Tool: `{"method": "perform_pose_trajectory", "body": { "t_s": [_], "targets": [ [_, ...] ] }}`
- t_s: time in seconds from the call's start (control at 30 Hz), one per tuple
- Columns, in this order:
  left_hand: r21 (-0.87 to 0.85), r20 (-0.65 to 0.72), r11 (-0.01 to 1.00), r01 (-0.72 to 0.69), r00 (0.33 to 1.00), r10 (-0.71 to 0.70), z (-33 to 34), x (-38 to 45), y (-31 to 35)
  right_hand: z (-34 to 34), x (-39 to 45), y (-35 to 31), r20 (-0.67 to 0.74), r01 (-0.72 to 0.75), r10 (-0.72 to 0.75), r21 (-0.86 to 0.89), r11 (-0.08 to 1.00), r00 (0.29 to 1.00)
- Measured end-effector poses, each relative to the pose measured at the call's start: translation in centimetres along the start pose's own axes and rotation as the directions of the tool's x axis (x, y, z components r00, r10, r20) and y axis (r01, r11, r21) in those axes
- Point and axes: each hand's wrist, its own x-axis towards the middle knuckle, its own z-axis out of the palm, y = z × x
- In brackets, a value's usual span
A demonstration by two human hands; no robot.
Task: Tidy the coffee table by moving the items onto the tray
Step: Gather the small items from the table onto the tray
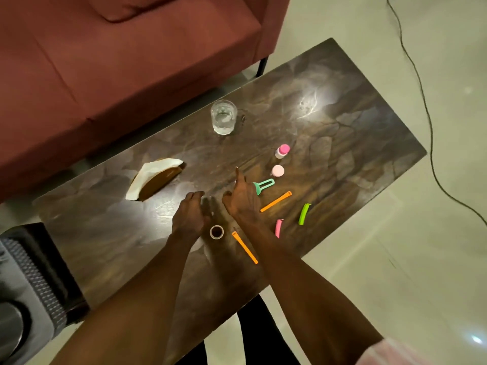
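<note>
Seemingly at the very start of the tidying, the head view is showing both hands hovering low over the middle of the bench [342, 106], holding nothing. The left hand [188, 216] is hanging palm down with its fingers loosely bent; the right hand [241, 200] is lying flatter, fingers relaxed and one finger stretching away from the person. Both forearms are reaching in from the near edge, the right one crossing over an orange strip [245, 247].

No tray is showing in this view, so where the items must go cannot be told. The items are lying scattered: a roll of tape [216, 231] just beside the left wrist, a green clip [263, 185] touching or just beside the right hand's far side, and a second orange strip [276, 201] slanting away to the right, its long axis running from near-left to far-right. Further right are lying a pink clip [278, 227] and a lime clip [303, 214]; two pink-capped bottles [279, 162] are standing beyond, a glass [223, 120] further still, and a napkin holder [155, 179] to the left.

The right hand looks nearer to most of the small pieces.
</note>
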Motion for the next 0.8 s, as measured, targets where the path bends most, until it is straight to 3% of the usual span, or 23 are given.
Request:
{"method": "perform_pose_trajectory", "body": {
  "t_s": [0.1, 0.3, 0.57, 0.7, 0.8],
  "targets": [
    [-0.015, 0.030, 1.000, -0.004, 1.000, 0.005, 1.7, 0.3, 1.7, -1.2, 0.3, 3.3, -0.025, -0.018, 0.019, 0.023, 1.000, 1.000],
    [0.043, 0.038, 0.999, -0.002, 0.999, 0.000, 4.0, 0.9, 2.7, -3.2, 0.2, 9.2, -0.021, -0.220, 0.223, 0.102, 0.970, 0.975],
    [0.029, 0.135, 0.976, 0.215, 0.967, -0.217, 7.4, -1.3, 3.0, -2.4, -2.4, 14.3, 0.020, -0.421, 0.423, 0.149, 0.895, 0.906],
    [0.047, 0.195, 0.958, 0.282, 0.938, -0.285, 9.0, -2.0, 2.9, -1.2, -3.1, 15.5, 0.048, -0.451, 0.449, 0.156, 0.879, 0.892],
    [-0.006, 0.213, 0.947, 0.320, 0.926, -0.311, 9.7, -2.2, 2.9, -0.9, -2.9, 15.8, -0.009, -0.431, 0.437, 0.145, 0.890, 0.899]
  ]
}}
